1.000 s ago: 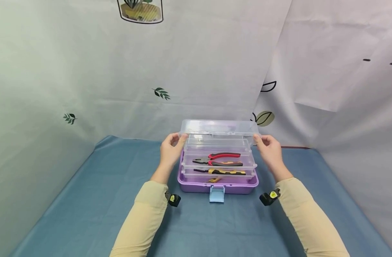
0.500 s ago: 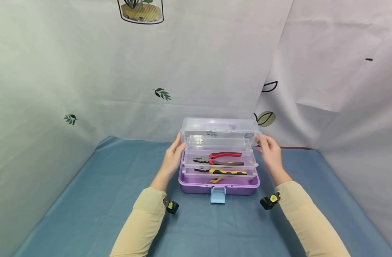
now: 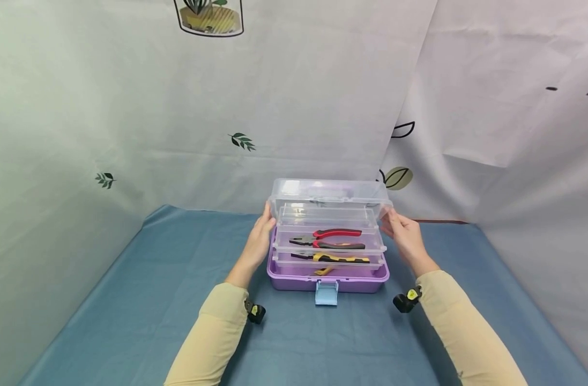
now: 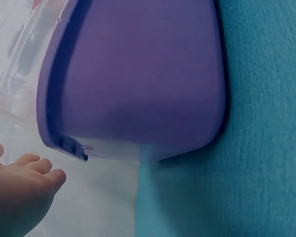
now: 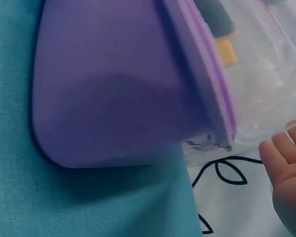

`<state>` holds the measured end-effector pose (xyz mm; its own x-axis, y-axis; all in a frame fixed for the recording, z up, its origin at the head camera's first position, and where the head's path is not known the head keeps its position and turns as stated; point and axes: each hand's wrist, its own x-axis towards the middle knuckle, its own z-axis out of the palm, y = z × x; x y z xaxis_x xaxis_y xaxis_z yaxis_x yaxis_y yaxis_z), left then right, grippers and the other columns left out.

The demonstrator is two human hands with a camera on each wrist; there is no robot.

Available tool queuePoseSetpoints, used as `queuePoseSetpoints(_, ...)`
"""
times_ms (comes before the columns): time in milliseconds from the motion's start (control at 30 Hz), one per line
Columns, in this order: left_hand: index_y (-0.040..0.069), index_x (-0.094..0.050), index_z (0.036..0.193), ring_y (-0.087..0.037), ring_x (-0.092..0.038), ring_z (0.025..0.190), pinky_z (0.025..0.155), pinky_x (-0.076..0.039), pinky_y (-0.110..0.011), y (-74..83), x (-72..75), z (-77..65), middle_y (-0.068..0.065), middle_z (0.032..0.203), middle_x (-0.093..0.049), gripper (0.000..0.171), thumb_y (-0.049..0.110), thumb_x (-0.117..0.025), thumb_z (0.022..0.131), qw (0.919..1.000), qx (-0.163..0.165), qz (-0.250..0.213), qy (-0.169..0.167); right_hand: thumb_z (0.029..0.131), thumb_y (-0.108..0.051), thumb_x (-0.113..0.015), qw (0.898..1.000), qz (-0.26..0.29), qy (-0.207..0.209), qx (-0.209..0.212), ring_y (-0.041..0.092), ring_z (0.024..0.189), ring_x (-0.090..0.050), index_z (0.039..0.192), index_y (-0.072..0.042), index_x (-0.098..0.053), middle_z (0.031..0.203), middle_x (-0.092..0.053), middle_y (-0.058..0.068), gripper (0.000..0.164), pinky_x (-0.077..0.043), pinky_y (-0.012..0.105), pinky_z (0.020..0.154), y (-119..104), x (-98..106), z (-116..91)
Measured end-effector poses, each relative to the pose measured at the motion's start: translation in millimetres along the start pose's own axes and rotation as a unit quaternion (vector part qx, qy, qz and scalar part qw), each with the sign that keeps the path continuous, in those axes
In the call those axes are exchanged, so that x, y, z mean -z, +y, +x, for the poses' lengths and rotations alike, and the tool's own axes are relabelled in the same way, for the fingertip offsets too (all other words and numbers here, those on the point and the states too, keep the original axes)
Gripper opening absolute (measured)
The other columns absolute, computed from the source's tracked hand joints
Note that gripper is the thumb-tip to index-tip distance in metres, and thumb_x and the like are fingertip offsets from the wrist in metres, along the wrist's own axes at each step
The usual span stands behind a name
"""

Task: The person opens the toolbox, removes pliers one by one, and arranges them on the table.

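A purple toolbox (image 3: 294, 283) stands on the cloth with its clear lid (image 3: 332, 188) raised and tilted back. My left hand (image 3: 256, 240) is at the lid's left end, fingers fairly straight, fingertips right at its edge. On the opposite end, the extended fingers of my right hand (image 3: 404, 239) lie along the lid's side. Clear stepped trays (image 3: 281, 236) rise inside the box. Red-and-black pliers (image 3: 337, 234) lie in one tray, and a yellow-and-black handled tool (image 3: 341, 258) in the tray below. A small yellow piece (image 3: 324, 271) shows partly at the bottom.
The light blue latch (image 3: 326, 294) hangs down at the box front. A blue cloth (image 3: 144, 300) covers the table. Behind the box, a pale printed curtain (image 3: 313, 107) hangs close to the lid.
Both thumbs have come off the lid's front corners, and the hands now lie along its ends. The left hand has straightened and dropped slightly. The lid stays raised, tilted slightly further back.
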<state>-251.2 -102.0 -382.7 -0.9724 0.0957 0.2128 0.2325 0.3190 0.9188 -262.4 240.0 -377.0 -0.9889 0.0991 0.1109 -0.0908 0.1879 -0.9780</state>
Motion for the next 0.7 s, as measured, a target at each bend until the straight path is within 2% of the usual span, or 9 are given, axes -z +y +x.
queuePoseSetpoints(133, 0.012, -0.009, 0.153, -0.035, -0.019, 0.143, 0.118, -0.014, -0.052, 1.3, 0.5, -0.4, -0.018, 0.156, -0.02, 0.061, 0.032, -0.031, 0.099, 0.9999, -0.01, 0.013, 0.003, 0.097, -0.047, -0.038, 1.0, 0.007, 0.0, -0.012, 0.035, 0.13, -0.042, 0.139, 0.006, -0.039, 0.142, -0.04, 0.024, 0.067, -0.047, 0.025, 0.097, -3.4, 0.5, 2.1)
queuePoseSetpoints(300, 0.01, -0.01, 0.152, -0.036, -0.023, 0.142, 0.117, -0.018, -0.053, 1.9, -0.8, -3.8, -0.021, 0.154, -0.024, 0.063, 0.032, -0.033, 0.097, 0.9992, -0.022, 0.032, 0.005, 0.096, -0.05, -0.037, 1.0, 0.006, 0.002, -0.03, 0.034, 0.131, -0.041, 0.14, 0.005, -0.038, 0.142, -0.038, 0.023, 0.07, -0.046, 0.027, 0.098, -4.6, 2.4, -0.7)
queuePoseSetpoints(467, 0.008, -0.014, 0.152, -0.04, -0.032, 0.135, 0.113, -0.025, -0.057, 4.0, 0.5, -6.7, -0.027, 0.147, -0.032, 0.063, 0.03, -0.034, 0.096, 0.9983, -0.04, 0.039, 0.017, 0.095, -0.053, -0.037, 0.999, -0.014, -0.001, -0.029, 0.034, 0.128, -0.045, 0.138, 0.005, -0.043, 0.14, -0.042, 0.023, 0.072, -0.047, 0.027, 0.095, -7.0, 5.8, -5.5)
queuePoseSetpoints(700, 0.011, -0.017, 0.152, -0.039, -0.036, 0.132, 0.111, -0.028, -0.056, 3.9, 1.7, -10.2, -0.026, 0.144, -0.035, 0.062, 0.027, -0.037, 0.096, 0.9982, -0.039, 0.04, 0.021, 0.094, -0.056, -0.037, 0.998, -0.048, -0.007, -0.031, 0.034, 0.125, -0.049, 0.136, 0.003, -0.047, 0.137, -0.048, 0.022, 0.073, -0.049, 0.026, 0.093, -10.2, 12.2, -11.3)
